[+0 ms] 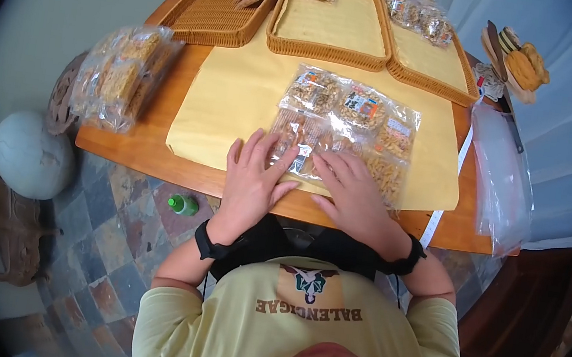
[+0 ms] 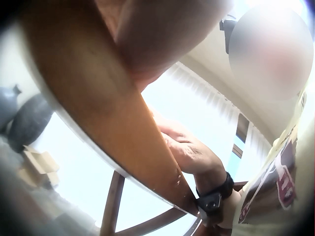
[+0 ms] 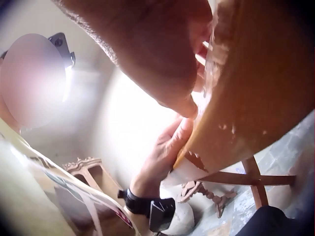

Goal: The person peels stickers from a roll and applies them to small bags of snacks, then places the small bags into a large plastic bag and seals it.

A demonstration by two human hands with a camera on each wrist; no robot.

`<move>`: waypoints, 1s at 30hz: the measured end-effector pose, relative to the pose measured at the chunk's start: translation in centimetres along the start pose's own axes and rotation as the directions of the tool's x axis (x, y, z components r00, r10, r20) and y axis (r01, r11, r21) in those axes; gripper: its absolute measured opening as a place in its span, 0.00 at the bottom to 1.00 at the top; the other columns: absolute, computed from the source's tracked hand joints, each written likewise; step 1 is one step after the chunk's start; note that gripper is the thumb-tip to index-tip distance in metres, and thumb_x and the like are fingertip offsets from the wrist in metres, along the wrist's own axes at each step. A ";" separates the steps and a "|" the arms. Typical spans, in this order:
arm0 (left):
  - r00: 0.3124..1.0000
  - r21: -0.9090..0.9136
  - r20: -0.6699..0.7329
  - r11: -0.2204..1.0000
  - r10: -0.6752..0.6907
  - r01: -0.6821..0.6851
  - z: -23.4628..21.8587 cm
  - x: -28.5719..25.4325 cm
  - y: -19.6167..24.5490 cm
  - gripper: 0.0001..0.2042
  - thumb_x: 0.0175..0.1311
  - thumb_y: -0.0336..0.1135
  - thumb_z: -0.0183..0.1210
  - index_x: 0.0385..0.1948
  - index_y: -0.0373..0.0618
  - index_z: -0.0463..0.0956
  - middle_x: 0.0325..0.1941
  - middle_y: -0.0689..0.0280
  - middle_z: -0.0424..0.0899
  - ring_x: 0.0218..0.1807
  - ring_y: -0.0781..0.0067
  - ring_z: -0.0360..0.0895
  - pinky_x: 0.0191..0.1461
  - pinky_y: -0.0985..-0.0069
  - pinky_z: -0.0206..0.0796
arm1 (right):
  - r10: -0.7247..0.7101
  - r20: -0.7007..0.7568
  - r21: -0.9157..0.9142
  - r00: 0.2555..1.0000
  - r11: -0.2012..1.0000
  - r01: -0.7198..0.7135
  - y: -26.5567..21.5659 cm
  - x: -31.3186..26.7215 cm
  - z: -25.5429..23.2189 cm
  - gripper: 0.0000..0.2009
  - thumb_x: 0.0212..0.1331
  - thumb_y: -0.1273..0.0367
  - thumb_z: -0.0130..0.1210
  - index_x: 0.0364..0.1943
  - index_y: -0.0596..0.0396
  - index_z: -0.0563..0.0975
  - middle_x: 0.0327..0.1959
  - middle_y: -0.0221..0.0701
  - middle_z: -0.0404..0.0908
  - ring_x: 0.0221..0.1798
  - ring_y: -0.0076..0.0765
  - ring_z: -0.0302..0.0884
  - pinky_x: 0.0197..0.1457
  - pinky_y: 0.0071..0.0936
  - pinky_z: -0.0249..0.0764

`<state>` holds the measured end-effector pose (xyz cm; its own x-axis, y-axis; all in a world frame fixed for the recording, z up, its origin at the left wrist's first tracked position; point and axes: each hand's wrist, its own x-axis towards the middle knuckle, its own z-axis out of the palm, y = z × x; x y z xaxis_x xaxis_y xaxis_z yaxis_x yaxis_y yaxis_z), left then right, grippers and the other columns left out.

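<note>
A large clear plastic bag holding several small snack packets [image 1: 362, 107] lies flat on the yellow sheet in the head view. My left hand [image 1: 251, 177] lies at the bag's near left corner, fingers spread and fingertips on the plastic. My right hand [image 1: 355, 198] rests on the near edge of the same bag, its fingers extended towards the left hand. Both thumbs point inward near the table edge. In the right wrist view, the left hand [image 3: 165, 152] shows beyond the right one at the table's rim. The left wrist view shows the right hand [image 2: 189, 150] across the edge.
Three wicker trays [image 1: 327, 55] line the far side, some with snack packets in them. A stack of filled bags [image 1: 122, 77] stands at the left. Flat clear bags [image 1: 499, 178], a white measuring tape [image 1: 431, 229] and gloves [image 1: 526, 69] are at the right. A green bottle [image 1: 183, 204] is below the table.
</note>
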<state>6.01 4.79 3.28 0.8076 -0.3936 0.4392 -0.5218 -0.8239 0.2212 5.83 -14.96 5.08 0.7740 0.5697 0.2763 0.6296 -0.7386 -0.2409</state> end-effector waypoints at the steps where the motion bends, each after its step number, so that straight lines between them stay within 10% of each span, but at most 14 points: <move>1: 1.000 -0.036 -0.006 0.999 -0.016 0.015 0.0 -0.1 -0.3 0.24 0.47 0.42 0.59 0.49 0.49 0.69 0.54 0.56 0.63 0.58 0.52 0.58 0.58 0.56 0.48 | -0.014 0.001 0.145 1.000 0.989 0.013 0.6 -0.4 -0.4 0.26 0.47 0.65 0.55 0.52 0.59 0.65 0.51 0.40 0.64 0.55 0.47 0.60 0.58 0.38 0.57; 10: 0.960 -0.532 -0.003 0.813 -0.281 0.237 -0.7 1.3 -4.9 0.21 0.58 0.38 0.54 0.52 0.42 0.64 0.41 0.54 0.75 0.35 0.66 0.75 0.40 0.77 0.67 | 0.442 -0.198 0.173 0.875 0.894 -0.413 7.6 -7.3 -5.4 0.23 0.51 0.72 0.53 0.53 0.61 0.64 0.51 0.41 0.67 0.53 0.42 0.66 0.54 0.30 0.64; 12: 0.874 -0.756 0.348 0.449 -0.341 0.476 -1.1 3.0 -4.8 0.23 0.60 0.39 0.52 0.55 0.42 0.61 0.41 0.57 0.76 0.32 0.75 0.73 0.37 0.81 0.67 | 0.627 -0.024 0.507 0.779 0.679 -0.531 9.7 -7.8 -4.9 0.25 0.52 0.71 0.53 0.56 0.60 0.61 0.50 0.40 0.67 0.50 0.33 0.67 0.48 0.24 0.68; 14: 0.865 -0.762 0.378 0.421 -0.329 0.493 -0.6 4.7 -5.1 0.26 0.61 0.40 0.51 0.58 0.41 0.56 0.41 0.59 0.75 0.29 0.83 0.70 0.32 0.84 0.66 | 0.648 0.045 0.691 0.761 0.530 -0.492 11.3 -7.4 -4.5 0.28 0.54 0.68 0.53 0.59 0.62 0.57 0.47 0.39 0.69 0.43 0.26 0.70 0.39 0.20 0.72; 16: 0.828 -0.751 0.455 0.357 -0.329 0.555 -0.3 6.0 -5.5 0.28 0.60 0.40 0.52 0.60 0.40 0.52 0.40 0.59 0.75 0.27 0.83 0.69 0.29 0.85 0.65 | 0.664 0.277 0.885 0.694 0.105 -0.454 11.4 -5.5 -4.6 0.31 0.55 0.67 0.52 0.60 0.66 0.52 0.44 0.38 0.70 0.37 0.25 0.72 0.31 0.20 0.74; 30: 0.823 -0.829 0.518 0.103 -0.233 0.550 1.1 6.6 -6.4 0.25 0.58 0.28 0.53 0.56 0.33 0.55 0.28 0.66 0.74 0.29 0.82 0.70 0.31 0.85 0.64 | 0.534 0.525 0.791 0.662 -0.020 -0.612 11.1 -1.3 -4.1 0.10 0.57 0.63 0.51 0.28 0.56 0.72 0.16 0.22 0.66 0.15 0.15 0.64 0.15 0.14 0.64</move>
<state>14.98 6.99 3.83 0.9287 -0.3431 -0.1406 0.1628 0.0369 0.9860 11.59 -25.39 5.84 0.8840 0.1720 -0.4346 -0.4331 -0.0486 -0.9000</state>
